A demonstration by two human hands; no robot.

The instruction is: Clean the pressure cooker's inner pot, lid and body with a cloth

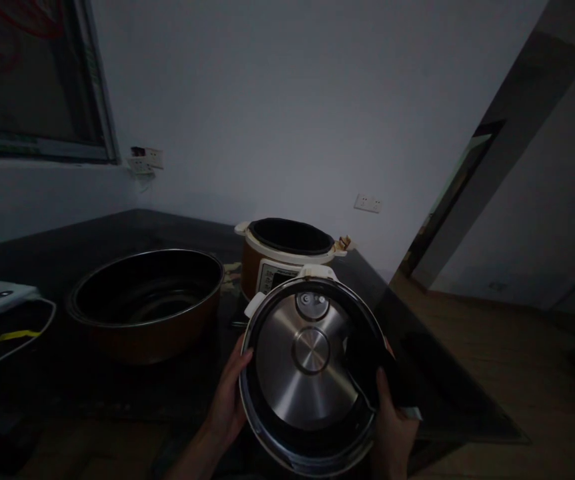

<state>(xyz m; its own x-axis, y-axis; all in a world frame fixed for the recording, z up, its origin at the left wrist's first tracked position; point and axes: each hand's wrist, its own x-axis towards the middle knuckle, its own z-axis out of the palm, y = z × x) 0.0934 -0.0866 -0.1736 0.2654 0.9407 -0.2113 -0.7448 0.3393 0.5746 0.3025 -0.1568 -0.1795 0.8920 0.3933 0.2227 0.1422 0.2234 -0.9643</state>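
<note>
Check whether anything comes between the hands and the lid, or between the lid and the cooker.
A dark, cloth-like item appears to lie between the right hand and the lid; the left hand touches the lid directly. Nothing visible stands between the lid and the cooker.

Hands (pixel 227 400) (pixel 395 430): two, 7 and 5 o'clock | lid (pixel 287 373): one, 6 | cooker (pixel 253 263): one, centre | wide pot (pixel 142 337): one, 8 | window (pixel 22 80): one, 10
</note>
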